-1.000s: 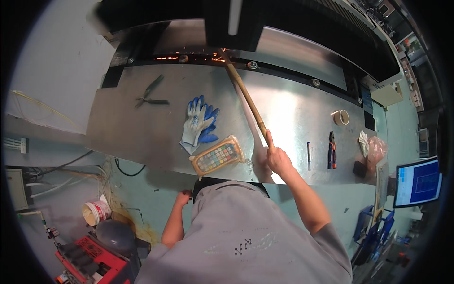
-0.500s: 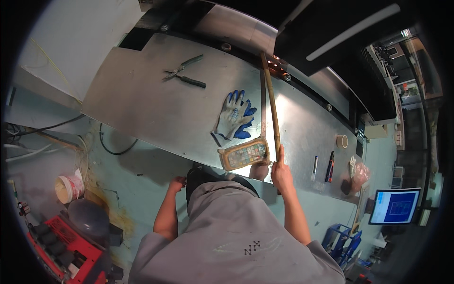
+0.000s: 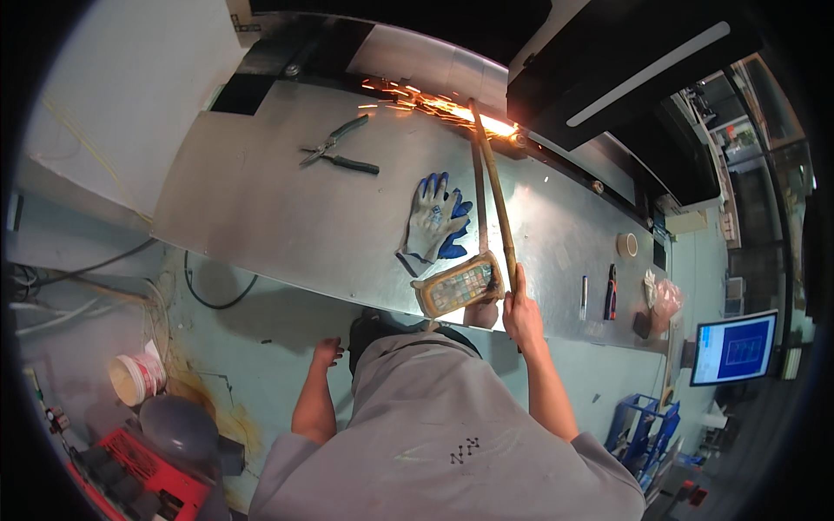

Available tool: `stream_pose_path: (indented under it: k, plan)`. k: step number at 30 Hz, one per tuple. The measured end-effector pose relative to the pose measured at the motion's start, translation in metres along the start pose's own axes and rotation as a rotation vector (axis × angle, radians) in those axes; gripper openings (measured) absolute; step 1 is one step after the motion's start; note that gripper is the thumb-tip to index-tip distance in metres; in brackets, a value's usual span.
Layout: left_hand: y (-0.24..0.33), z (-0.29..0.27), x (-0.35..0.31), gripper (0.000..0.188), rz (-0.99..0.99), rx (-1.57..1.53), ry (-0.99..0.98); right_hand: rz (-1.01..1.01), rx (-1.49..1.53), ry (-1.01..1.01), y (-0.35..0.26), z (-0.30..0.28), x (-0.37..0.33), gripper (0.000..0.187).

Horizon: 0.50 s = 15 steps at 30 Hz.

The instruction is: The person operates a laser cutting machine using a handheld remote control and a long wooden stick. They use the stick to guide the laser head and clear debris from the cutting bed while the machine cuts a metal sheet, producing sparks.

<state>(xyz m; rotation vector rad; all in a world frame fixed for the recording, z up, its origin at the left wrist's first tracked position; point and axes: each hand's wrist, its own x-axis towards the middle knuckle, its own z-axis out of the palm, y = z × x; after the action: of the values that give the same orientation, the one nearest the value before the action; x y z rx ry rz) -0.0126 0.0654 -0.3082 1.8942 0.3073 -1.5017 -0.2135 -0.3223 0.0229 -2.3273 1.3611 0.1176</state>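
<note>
Step in hand, as I judge it: grinding or cutting the far tip of a long rod [image 3: 493,187]. Sparks [image 3: 434,102] fly leftward from the point where the tip meets the dark machine [image 3: 556,61] at the back edge of the desk [image 3: 261,200].

Right hand [image 3: 521,308]: closed around the near end of the rod, just past the desk's front edge. Left hand [image 3: 327,352]: hangs below the desk edge, fingers loosely apart, holding nothing that I can see.

Rod position: lies low over the desk, whether resting on it or held just above I cannot tell. It passes just right of the grey-and-blue gloves [image 3: 434,217] and beside the keypad pendant [image 3: 458,285].

Orientation: long axis runs from the right hand away from the body toward the machine, leaning slightly left at the far end. Working tip points away from me.

Next move, judged: steady forward pressure along that axis, tip kept on the contact point, no sideways swing.

Also present: pliers [image 3: 339,149] well to the left, tape roll [image 3: 626,244] and small hand tools [image 3: 611,293] to the right.
</note>
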Motion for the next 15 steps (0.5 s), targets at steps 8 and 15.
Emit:
stream_pose_path:
  k: [8,15]
  plan:
    - [0.037,-0.013,0.004,0.054,0.039,0.098,-0.062,0.01,0.067,0.06,0.006,0.006,-0.01,0.074]
    - [0.06,-0.017,0.003,0.048,0.008,0.231,-0.092,0.112,0.182,0.092,0.014,0.013,-0.028,0.069]
